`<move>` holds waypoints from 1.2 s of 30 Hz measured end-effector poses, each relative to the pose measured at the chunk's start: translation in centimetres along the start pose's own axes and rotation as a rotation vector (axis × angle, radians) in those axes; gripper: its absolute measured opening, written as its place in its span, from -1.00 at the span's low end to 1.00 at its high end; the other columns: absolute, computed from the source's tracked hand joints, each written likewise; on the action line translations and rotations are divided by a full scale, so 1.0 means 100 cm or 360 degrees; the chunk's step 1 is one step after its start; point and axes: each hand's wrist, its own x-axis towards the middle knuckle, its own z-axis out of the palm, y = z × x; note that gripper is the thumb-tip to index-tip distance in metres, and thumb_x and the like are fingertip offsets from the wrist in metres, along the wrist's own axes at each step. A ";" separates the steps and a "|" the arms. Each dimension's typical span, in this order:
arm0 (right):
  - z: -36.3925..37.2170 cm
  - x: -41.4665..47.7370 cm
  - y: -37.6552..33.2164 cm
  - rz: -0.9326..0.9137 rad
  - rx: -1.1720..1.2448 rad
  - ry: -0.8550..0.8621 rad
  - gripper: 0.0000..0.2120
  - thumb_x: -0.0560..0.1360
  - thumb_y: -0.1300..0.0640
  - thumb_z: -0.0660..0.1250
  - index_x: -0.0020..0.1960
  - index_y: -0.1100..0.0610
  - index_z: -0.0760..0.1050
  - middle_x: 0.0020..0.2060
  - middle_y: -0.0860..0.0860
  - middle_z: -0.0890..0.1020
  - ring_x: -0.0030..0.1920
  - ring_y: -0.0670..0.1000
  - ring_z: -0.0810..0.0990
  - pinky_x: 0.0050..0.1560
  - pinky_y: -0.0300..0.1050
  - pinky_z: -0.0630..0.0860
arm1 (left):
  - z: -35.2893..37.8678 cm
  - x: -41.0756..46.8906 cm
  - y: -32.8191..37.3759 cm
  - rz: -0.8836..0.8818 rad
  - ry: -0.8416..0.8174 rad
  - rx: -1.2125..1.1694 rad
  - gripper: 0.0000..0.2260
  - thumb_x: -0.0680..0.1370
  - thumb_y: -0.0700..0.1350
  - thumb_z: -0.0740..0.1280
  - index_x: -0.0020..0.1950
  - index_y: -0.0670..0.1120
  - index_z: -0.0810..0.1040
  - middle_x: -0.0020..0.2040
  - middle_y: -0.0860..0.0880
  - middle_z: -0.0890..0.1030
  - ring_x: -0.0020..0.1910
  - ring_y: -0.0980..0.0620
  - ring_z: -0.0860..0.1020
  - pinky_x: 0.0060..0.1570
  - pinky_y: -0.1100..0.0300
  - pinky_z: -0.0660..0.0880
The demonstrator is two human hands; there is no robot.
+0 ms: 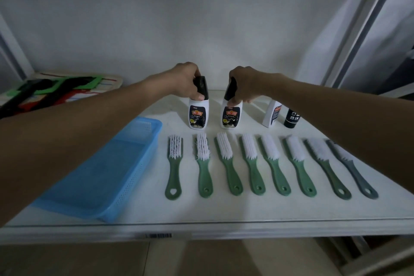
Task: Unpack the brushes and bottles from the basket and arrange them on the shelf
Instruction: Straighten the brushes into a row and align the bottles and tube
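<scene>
Bottles of white plastic with black caps stand behind a row of eight white-bristled brushes (264, 163) on the white shelf (224, 215). Left hand (183, 82) grips the left bottle (198, 116) by its cap; right hand (245, 84) grips the right bottle (230, 116) likewise. Blue plastic basket (100, 177) looks emptied, so this seems the final placing: next, release and align both beside the two bottles (281, 116) farther right.

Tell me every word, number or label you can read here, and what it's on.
Nothing here is sharp enough to quote.
Left white bottle, in the left hand: red and dark label, print blurred.
Right white bottle, in the right hand: same label, blurred.
Third white bottle: side label, too small.
Black bottle: white icons, unreadable.
Shelf edge: barcode sticker, blurred.
</scene>
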 end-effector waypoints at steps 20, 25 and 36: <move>-0.056 -0.043 0.055 0.0325 -0.0194 0.0243 -0.49 0.41 -0.11 0.45 0.15 0.26 0.48 -0.04 0.15 0.61 -0.01 0.20 0.59 0.12 0.10 0.54 | -0.017 -0.007 0.039 0.0329 0.0441 -0.0176 -0.39 0.31 -0.06 0.60 0.28 -0.11 0.47 0.20 -0.10 0.56 0.14 -0.01 0.53 0.20 0.12 0.47; -0.034 -0.039 0.072 0.0501 0.0069 0.0431 -0.60 0.46 -0.05 0.41 -0.16 0.24 0.32 -0.20 0.13 0.53 -0.24 0.16 0.58 -0.20 -0.07 0.53 | -0.003 0.019 0.111 0.0516 0.0339 -0.0245 -0.60 0.45 -0.16 0.49 0.25 -0.14 0.52 0.19 -0.11 0.58 0.14 0.00 0.56 0.14 0.23 0.47; -0.033 -0.037 0.077 0.0263 0.0294 0.0387 -0.66 0.40 0.21 0.47 0.16 0.16 0.62 0.00 0.08 0.55 -0.06 0.04 0.54 -0.12 -0.21 0.45 | 0.025 0.041 0.146 0.0436 0.0010 -0.0043 -0.40 0.33 -0.09 0.58 0.32 -0.13 0.49 0.19 -0.04 0.59 0.17 -0.02 0.55 0.15 0.16 0.49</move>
